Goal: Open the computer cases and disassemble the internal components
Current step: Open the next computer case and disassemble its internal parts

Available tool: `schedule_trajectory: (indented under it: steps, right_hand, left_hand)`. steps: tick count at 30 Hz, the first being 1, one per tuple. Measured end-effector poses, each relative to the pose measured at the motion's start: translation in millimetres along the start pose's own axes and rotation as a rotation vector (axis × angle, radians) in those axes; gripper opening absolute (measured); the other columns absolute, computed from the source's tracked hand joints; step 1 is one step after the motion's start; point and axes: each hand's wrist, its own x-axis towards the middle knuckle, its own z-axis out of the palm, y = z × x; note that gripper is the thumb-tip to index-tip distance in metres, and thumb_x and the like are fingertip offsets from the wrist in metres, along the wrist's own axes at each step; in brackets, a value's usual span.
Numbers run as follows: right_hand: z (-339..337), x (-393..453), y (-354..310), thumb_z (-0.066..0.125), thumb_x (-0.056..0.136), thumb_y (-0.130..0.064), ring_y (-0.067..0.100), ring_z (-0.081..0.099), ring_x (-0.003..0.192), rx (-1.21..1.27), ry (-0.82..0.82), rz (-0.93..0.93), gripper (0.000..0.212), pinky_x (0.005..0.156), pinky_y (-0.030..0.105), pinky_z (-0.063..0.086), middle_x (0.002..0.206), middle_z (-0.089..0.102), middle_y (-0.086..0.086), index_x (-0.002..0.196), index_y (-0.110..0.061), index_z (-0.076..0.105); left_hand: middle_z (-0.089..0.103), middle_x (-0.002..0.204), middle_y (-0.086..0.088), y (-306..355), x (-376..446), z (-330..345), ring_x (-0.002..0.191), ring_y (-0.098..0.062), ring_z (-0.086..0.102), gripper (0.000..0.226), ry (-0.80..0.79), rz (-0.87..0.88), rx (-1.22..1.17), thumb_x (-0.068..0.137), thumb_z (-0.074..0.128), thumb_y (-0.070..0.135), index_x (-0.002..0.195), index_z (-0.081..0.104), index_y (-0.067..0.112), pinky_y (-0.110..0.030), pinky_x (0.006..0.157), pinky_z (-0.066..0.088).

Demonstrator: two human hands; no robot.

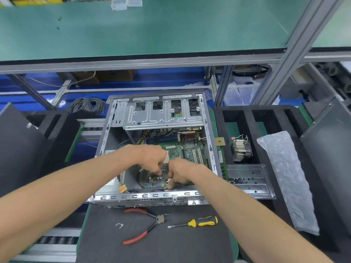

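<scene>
An open computer case (144, 196) lies on its side in the middle of the bench, its green motherboard (178, 150) exposed under a metal drive cage (163, 114). Both my hands reach down into the case's near end. My left hand (152, 158) has its fingers curled down onto the board. My right hand (180, 173) is curled close beside it, with fingertips pinching something small at the board's near edge. What exactly each hand holds is hidden by the fingers.
Red-handled pliers (144, 227) and a yellow screwdriver (197, 223) lie on the black mat in front of the case. A heatsink fan (242, 150), a CPU chip (219, 141), a screw tray (248, 181) and a bubble-wrap bag (284, 177) sit on the right. Coiled cable (86, 105) lies behind.
</scene>
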Motion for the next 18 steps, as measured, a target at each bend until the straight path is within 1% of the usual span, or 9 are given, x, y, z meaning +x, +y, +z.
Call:
schedule_trajectory:
  steps: [3,7,10,11,12,13,15,16,18]
  right_hand:
    - [-1,-1,2,0.084,0.081,-0.031,0.028,0.066,0.104,0.014,0.026,-0.002,0.049,0.100,0.039,0.052,0.119,0.072,0.008,0.123,-0.011,0.072]
    - [-2,-1,2,0.088,0.075,-0.032,0.028,0.071,0.097,0.047,0.066,0.008,0.051,0.097,0.040,0.055,0.114,0.074,0.011,0.120,-0.011,0.073]
    - [-3,-3,1,0.089,0.075,-0.032,0.027,0.071,0.100,0.041,0.087,0.003,0.051,0.098,0.040,0.054,0.115,0.074,0.011,0.119,-0.011,0.074]
    - [-3,-4,2,0.088,0.075,-0.033,0.027,0.070,0.101,0.044,0.094,0.001,0.052,0.099,0.040,0.054,0.115,0.074,0.011,0.120,-0.011,0.073]
    - [-2,-4,2,0.088,0.076,-0.033,0.027,0.069,0.102,0.052,0.105,0.002,0.052,0.099,0.040,0.054,0.116,0.073,0.011,0.120,-0.010,0.073]
    - [-1,-6,3,0.086,0.078,-0.033,0.027,0.069,0.101,0.069,0.128,0.005,0.050,0.099,0.041,0.054,0.116,0.073,0.012,0.120,-0.009,0.072]
    - [-2,-8,4,0.081,0.085,-0.031,0.028,0.066,0.102,0.138,0.233,0.013,0.039,0.097,0.043,0.054,0.113,0.071,0.014,0.114,-0.007,0.074]
    - [-3,-10,4,0.077,0.089,-0.028,0.027,0.064,0.105,0.187,0.318,0.012,0.030,0.097,0.042,0.053,0.111,0.071,0.013,0.111,-0.007,0.074]
    - [-9,-13,3,0.068,0.095,-0.022,0.023,0.063,0.099,0.301,0.533,-0.008,0.018,0.090,0.038,0.054,0.100,0.073,0.009,0.104,-0.009,0.076]
  left_hand:
    - [0.052,0.052,0.004,-5,-9,0,0.051,-0.016,0.051,0.044,0.047,-0.060,0.063,0.086,0.070,0.041,0.055,0.055,0.014,-0.029,0.051,0.043]
    - [0.044,0.064,0.003,-5,-22,-8,0.052,-0.015,0.044,0.029,0.141,-0.123,0.393,0.080,0.064,0.027,0.063,0.042,0.018,-0.028,0.047,0.027]
    - [0.050,0.075,0.003,2,-24,-10,0.072,-0.022,0.062,0.013,0.137,-0.147,0.523,0.085,0.070,0.027,0.086,0.060,0.018,-0.033,0.059,0.036]
    - [0.053,0.077,0.003,3,-22,-9,0.077,-0.023,0.064,0.017,0.139,-0.177,0.498,0.085,0.072,0.031,0.092,0.063,0.018,-0.035,0.061,0.038]
    - [0.052,0.074,0.004,4,-20,-8,0.075,-0.021,0.063,0.025,0.157,-0.212,0.418,0.082,0.076,0.038,0.087,0.063,0.017,-0.033,0.060,0.039]
    - [0.050,0.066,0.006,4,-20,-8,0.065,-0.018,0.058,0.038,0.199,-0.245,0.274,0.075,0.080,0.048,0.075,0.060,0.016,-0.030,0.056,0.038]
    - [0.043,0.048,0.006,5,-21,-8,0.045,-0.013,0.040,0.058,0.361,-0.282,-0.182,0.068,0.080,0.061,0.055,0.050,0.014,-0.025,0.045,0.034]
    - [0.038,0.044,0.005,6,-22,-7,0.042,-0.013,0.033,0.059,0.476,-0.277,-0.532,0.074,0.078,0.060,0.052,0.048,0.013,-0.024,0.042,0.032]
    - [0.030,0.044,0.005,10,-23,-4,0.040,-0.013,0.023,0.051,0.718,-0.256,-1.426,0.092,0.066,0.044,0.058,0.049,0.010,-0.023,0.040,0.026]
